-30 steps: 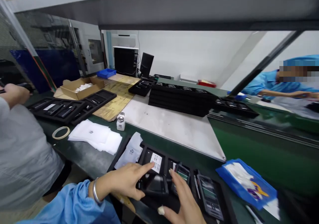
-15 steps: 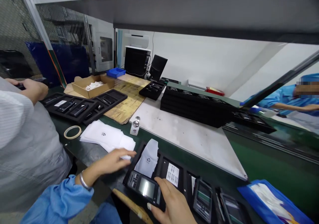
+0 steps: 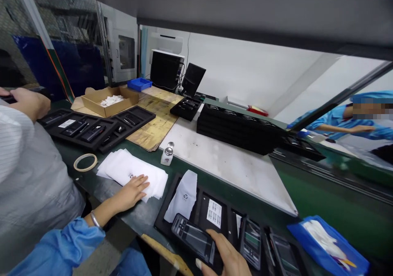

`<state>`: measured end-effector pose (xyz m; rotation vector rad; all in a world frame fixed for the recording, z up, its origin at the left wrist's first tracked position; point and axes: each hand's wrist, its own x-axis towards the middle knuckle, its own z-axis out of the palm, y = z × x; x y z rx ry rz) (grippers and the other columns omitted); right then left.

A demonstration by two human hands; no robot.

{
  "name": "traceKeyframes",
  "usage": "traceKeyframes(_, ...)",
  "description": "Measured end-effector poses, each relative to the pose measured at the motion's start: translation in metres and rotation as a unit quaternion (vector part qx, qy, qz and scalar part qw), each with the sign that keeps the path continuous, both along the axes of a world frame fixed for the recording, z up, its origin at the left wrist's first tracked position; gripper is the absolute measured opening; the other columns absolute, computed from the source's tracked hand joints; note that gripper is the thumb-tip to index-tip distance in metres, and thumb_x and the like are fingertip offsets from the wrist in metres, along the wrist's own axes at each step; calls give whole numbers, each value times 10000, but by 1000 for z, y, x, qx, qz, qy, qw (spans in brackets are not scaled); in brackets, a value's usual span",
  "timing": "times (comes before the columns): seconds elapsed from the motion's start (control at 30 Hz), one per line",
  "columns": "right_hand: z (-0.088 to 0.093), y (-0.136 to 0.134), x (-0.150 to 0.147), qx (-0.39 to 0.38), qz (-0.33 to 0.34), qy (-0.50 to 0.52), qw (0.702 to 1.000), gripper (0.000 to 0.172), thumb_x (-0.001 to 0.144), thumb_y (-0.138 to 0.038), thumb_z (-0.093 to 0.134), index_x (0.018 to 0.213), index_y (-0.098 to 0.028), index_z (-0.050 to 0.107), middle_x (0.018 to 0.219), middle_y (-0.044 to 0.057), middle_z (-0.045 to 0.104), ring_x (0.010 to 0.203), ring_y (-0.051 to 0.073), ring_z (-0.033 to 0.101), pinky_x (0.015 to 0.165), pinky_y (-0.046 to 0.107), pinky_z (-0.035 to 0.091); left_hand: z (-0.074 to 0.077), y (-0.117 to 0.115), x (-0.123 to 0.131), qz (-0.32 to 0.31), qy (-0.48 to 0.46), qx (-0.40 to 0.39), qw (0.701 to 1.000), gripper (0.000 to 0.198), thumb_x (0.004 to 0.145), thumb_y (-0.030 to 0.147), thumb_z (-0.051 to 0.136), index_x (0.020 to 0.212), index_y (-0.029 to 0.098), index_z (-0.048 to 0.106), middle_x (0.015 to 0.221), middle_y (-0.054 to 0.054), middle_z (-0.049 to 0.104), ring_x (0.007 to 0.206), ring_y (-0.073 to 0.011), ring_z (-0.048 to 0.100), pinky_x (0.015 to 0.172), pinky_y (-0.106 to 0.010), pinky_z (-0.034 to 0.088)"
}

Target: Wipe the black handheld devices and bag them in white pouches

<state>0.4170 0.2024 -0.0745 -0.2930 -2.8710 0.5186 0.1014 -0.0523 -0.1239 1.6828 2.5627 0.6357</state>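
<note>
My left hand (image 3: 131, 192) lies with its fingers outstretched on a stack of white bags (image 3: 118, 165) printed with a small dark mark. In my right hand (image 3: 227, 253) is a black handheld device (image 3: 193, 237) with a screen and keys, gripped at one end and tilted above a black foam tray (image 3: 199, 204). One white bag (image 3: 185, 194) lies in the tray's left compartment. Beside it a compartment shows a white label sheet (image 3: 214, 213). Further right, another handheld device (image 3: 251, 243) rests in the tray, and more devices (image 3: 285, 253) sit at its right end.
A roll of tape (image 3: 85, 162) and a small pump bottle (image 3: 167, 155) stand near the bags. Stacked black trays (image 3: 236, 131) are behind the white board (image 3: 227, 165). A blue bin (image 3: 331, 243) is at the right. A person in grey (image 3: 30, 186) is close at the left.
My left hand has moved left from beside the tray onto the white bags. My right hand has shifted slightly right and down with the handheld device, which has turned a little.
</note>
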Motion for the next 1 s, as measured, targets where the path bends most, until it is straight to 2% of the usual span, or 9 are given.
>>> traceKeyframes(0.07, 1, -3, -5, 12, 9, 27, 1000, 521, 797, -292, 607, 1284, -140, 497, 1141, 138, 669, 1017, 262, 686, 835, 335, 588, 12, 4, 3, -13, -1, -5, 1000, 320, 992, 216, 422, 1234, 215, 633, 1319, -103, 603, 1265, -242, 501, 1050, -414, 427)
traceKeyframes(0.13, 2, -7, -11, 27, 19, 55, 998, 522, 812, -296, 604, 1292, -138, 476, 1130, 141, 669, 1001, 264, 689, 816, 344, 593, 22, 12, 2, -28, -3, -21, 999, 266, 984, 209, 446, 1076, 215, 695, 1115, -87, 672, 1100, -219, 579, 949, -352, 473)
traceKeyframes(0.2, 4, -10, -18, 35, 26, 77, 996, 530, 810, -302, 615, 1291, -135, 465, 1124, 145, 668, 997, 270, 688, 817, 357, 593, 26, 23, 1, -36, -4, -45, 998, 151, 921, 201, 561, 911, 196, 711, 944, -83, 671, 962, -229, 605, 844, -336, 492)
traceKeyframes(0.3, 7, -15, -26, 27, 21, 83, 996, 536, 797, -309, 637, 1278, -145, 469, 1115, 139, 667, 993, 271, 686, 825, 370, 593, 25, 38, -1, -27, -5, -79, 997, 60, 815, 145, 659, 761, 161, 678, 820, -90, 638, 835, -246, 611, 741, -336, 483)
traceKeyframes(0.43, 10, -18, -32, -5, -5, 72, 997, 528, 783, -306, 643, 1266, -168, 480, 1103, 119, 671, 989, 267, 683, 829, 379, 590, 24, 44, -4, -16, -22, -88, 996, 148, 864, 128, 569, 750, 164, 657, 786, -75, 625, 787, -222, 610, 741, -321, 464)
traceKeyframes(0.6, 8, -18, -47, -32, -61, 66, 995, 500, 793, -343, 620, 1250, -173, 507, 1120, 125, 667, 995, 278, 678, 826, 399, 582, 30, 36, -3, 5, -58, -67, 996, 222, 946, 144, 449, 847, 176, 645, 859, -61, 641, 857, -193, 611, 795, -293, 454)
traceKeyframes(0.73, 7, -20, -68, -42, -89, 67, 993, 497, 790, -386, 621, 1225, -162, 528, 1097, 126, 669, 982, 290, 674, 808, 409, 578, 26, 35, 0, 8, -70, -67, 995, 106, 892, 154, 547, 873, 181, 647, 937, -76, 639, 953, -229, 594, 842, -324, 452)
traceKeyframes(0.83, 9, -23, -79, -50, -91, 68, 992, 497, 790, -399, 628, 1216, -161, 532, 1089, 120, 666, 985, 289, 666, 810, 410, 572, 22, 39, 0, 9, -78, -70, 994, 61, 807, 123, 615, 830, 165, 652, 927, -98, 635, 918, -259, 597, 803, -347, 460)
traceKeyframes(1.0, 9, -26, -82, -51, -95, 66, 992, 498, 782, -394, 634, 1212, -164, 537, 1065, 110, 666, 945, 277, 670, 778, 389, 567, 24, 38, -6, 5, -118, -28, 993, 190, 876, 131, 510, 778, 178, 666, 813, -55, 655, 787, -193, 625, 751, -294, 464)
